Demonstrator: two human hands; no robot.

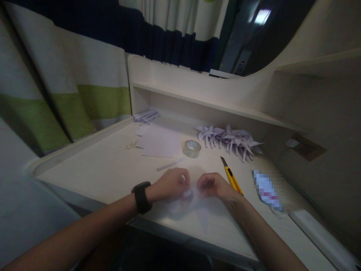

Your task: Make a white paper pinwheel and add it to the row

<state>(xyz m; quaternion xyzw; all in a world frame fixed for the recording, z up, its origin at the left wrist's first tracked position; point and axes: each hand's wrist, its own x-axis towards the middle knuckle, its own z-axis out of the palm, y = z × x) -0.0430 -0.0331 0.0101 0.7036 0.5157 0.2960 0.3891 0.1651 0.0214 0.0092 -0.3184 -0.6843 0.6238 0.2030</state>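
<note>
My left hand (173, 184), below a dark wristwatch (141, 197), has its fingers curled in a pinch. Facing it a short gap away, my right hand (214, 185) is curled too, thumb and fingers close together. Between and under the hands is a pale, blurred piece of paper (201, 216) with a pointed outline; its exact shape is smeared. A thin rolled paper stick (170, 164) lies just beyond my left hand. Behind the hands stands a roll of clear tape (192, 149). To the right, a yellow utility knife (232, 177) lies with its blade out, partly behind my right wrist.
Paper pinwheels (231, 137) on sticks stand clustered at the back right. White sheets (160, 139), a bundle of paper sticks (146, 116) and small pale bits (132, 145) lie at the back left. A blurred-out blue-white packet (266, 190) is at right, under a shelf (197, 99).
</note>
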